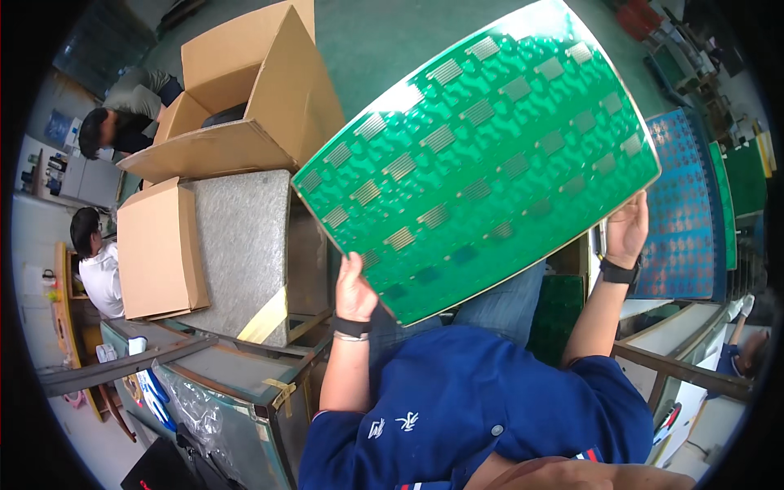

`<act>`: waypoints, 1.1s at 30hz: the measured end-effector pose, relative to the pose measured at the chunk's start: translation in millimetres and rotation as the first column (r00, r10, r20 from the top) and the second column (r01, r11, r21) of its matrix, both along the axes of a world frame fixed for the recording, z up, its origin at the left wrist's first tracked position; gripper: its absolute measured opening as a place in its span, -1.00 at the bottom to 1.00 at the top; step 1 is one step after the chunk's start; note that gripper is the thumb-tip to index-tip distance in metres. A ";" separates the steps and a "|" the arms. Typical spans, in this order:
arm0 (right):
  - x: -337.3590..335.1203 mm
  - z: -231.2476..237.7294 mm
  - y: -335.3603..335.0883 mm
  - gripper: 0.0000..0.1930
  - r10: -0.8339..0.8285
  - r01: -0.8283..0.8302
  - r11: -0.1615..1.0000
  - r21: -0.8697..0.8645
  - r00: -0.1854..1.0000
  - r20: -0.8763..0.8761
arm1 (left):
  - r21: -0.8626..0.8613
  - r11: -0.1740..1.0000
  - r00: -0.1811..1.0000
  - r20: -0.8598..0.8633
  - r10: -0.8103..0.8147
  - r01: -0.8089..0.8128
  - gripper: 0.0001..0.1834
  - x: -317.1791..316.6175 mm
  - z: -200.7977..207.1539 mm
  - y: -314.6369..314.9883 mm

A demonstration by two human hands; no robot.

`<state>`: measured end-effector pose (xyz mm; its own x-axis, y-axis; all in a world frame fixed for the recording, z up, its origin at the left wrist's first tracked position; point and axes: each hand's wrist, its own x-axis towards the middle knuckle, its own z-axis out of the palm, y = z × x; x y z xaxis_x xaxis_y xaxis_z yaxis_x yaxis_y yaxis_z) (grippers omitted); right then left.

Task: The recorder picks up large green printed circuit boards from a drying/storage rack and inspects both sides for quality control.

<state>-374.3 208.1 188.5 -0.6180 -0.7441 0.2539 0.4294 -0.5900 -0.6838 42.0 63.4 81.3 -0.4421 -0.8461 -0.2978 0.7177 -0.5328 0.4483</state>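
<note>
A large green printed circuit board panel [490,155] with rows of metallic pads is held up in front of me, tilted, with bright glare along its far edge. My left hand [354,294] grips its lower left edge, thumb showing in front and the other fingers mostly hidden. My right hand [626,233] holds the lower right edge near the corner, with some of its fingers behind the panel. Both wrists wear dark bands. Right of the panel stands a blue panel [678,212] with a copper-coloured pattern, and more green panels [743,175] lie beyond it.
An open cardboard box [278,106] stands at the far left, behind a grey padded surface [241,245] with a smaller carton [159,253] on it. A metal-framed cabinet [237,392] is at my near left. Two people [102,261] are at the left; another [735,355] is at the right edge.
</note>
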 end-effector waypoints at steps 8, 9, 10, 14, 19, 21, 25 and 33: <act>-19.5 22.2 42.8 -0.52 -0.041 0.217 0.891 0.400 0.914 -0.405 | -0.111 0.982 0.952 0.250 0.179 -0.155 -0.59 49.3 -6.2 -15.4; -25.6 20.2 50.4 -0.50 0.051 0.206 0.850 0.484 0.884 -0.464 | -0.135 0.979 0.939 0.286 0.189 -0.156 -0.58 52.6 -6.7 -17.1; -13.7 28.5 43.8 -0.49 0.055 0.191 0.852 0.488 0.893 -0.447 | -0.155 0.976 0.936 0.295 0.192 -0.151 -0.58 55.3 -4.7 -17.4; 11.7 44.0 32.4 -0.51 0.040 0.214 0.853 0.476 0.883 -0.468 | -0.191 0.971 0.945 0.263 0.193 -0.145 -0.59 60.4 -5.6 -21.5; -7.2 28.0 48.8 -0.65 0.136 0.137 0.823 0.551 0.894 -0.426 | -0.288 0.931 0.894 0.321 0.313 -0.222 -0.65 71.0 -14.5 -30.6; -1.0 29.1 42.5 -0.69 0.145 0.178 0.815 0.551 0.859 -0.491 | -0.401 0.892 0.806 0.447 0.388 -0.207 -0.69 71.6 -8.7 -34.0; -13.7 15.4 42.8 -0.80 -0.012 0.298 0.846 0.442 0.839 -0.544 | -0.526 0.803 0.757 0.394 0.522 -0.280 -0.75 63.0 5.6 -35.7; -7.1 14.4 -1.6 -0.63 -0.038 -0.004 0.983 0.184 0.973 0.226 | -0.597 0.792 0.914 0.239 0.329 -0.129 -0.83 39.8 20.0 -44.6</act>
<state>-381.4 206.6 202.9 -0.6565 -0.7536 -0.0343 0.5775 -0.4728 -0.6655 81.9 18.7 101.3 -0.1802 -0.9686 0.1713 0.5519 0.0446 0.8327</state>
